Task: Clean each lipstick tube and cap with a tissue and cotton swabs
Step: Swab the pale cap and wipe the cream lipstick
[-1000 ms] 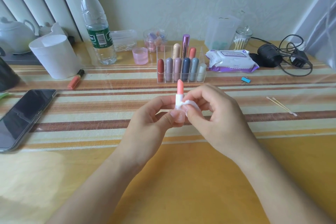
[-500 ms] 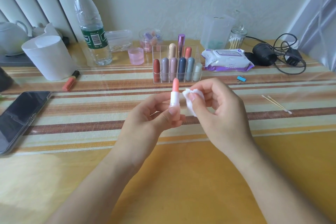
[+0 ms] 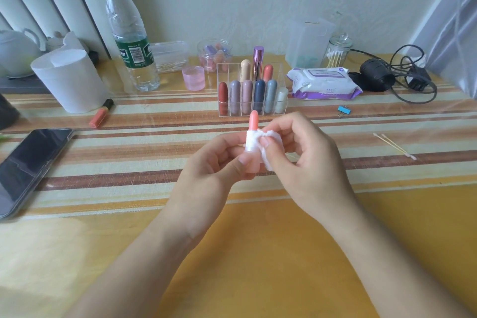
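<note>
My left hand [image 3: 206,173] holds an uncapped lipstick [image 3: 253,124] upright over the striped mat; its peach bullet sticks up from a white collar above a pink base. My right hand [image 3: 307,162] pinches a folded white tissue [image 3: 271,146] and presses it against the collar from the right. Behind stands a clear organizer [image 3: 224,70] with several capped lipsticks. Two cotton swabs [image 3: 395,146] lie on the mat to the right. A wet-wipe pack [image 3: 324,82] lies behind the organizer's right side.
A phone [image 3: 28,165] lies at the left edge. A tissue roll [image 3: 69,80], a water bottle [image 3: 131,39], an orange lipstick [image 3: 100,113], a pink cap [image 3: 193,77], a swab jar [image 3: 336,51], a blue clip [image 3: 344,110] and a black charger with cable [image 3: 387,77] line the back.
The tissue was pulled a little off the lipstick half a second ago; now it is pressed against the white collar again. My left hand keeps the tube upright.
</note>
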